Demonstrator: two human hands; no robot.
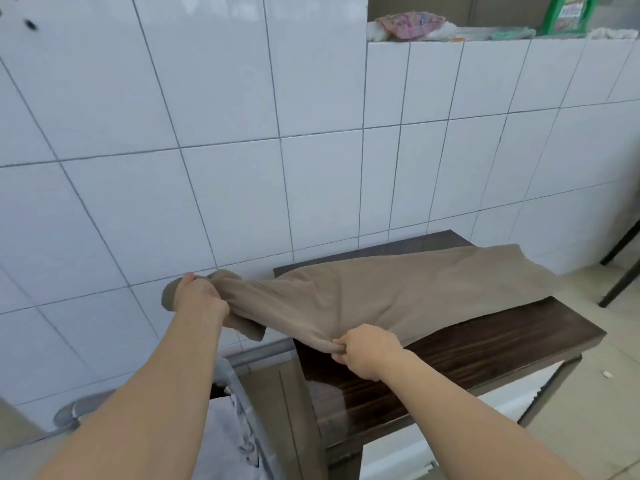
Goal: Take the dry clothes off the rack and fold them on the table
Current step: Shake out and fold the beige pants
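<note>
Both hands — left hand [199,294], right hand [369,348] — grip tan garment [398,289] over table [485,344].

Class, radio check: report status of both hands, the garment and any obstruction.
Left hand grips bunched end of tan garment. Right hand pinches its near edge. Garment half spread on dark table. No obstruction.

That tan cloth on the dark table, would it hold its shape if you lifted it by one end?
Probably not. The tan cloth bunches where the left hand grips it and sags between both hands, so it looks floppy. It seems light: the right hand lifts its edge with a pinch.
</note>
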